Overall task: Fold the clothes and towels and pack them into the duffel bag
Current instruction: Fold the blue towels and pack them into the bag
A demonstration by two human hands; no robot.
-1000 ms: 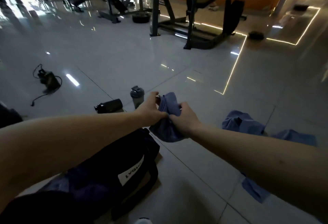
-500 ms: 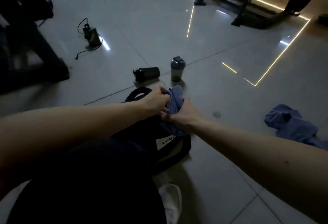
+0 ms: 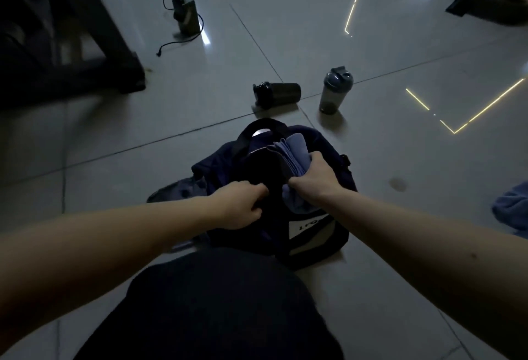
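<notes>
Gripping folded towel [image 3: 294, 157] over duffel bag [image 3: 320, 234]

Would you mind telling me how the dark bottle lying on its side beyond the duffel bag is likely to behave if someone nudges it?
The dark bottle lies on its side on glossy floor tiles, so a nudge across its length would probably set it rolling. Its round body looks rigid, so it should not deform. It might roll towards the upright shaker bottle nearby.

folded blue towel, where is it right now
In the head view the folded blue towel sits centre frame, gripped by the right hand at the mouth of the dark duffel bag, whose edge the left hand grips.
</notes>
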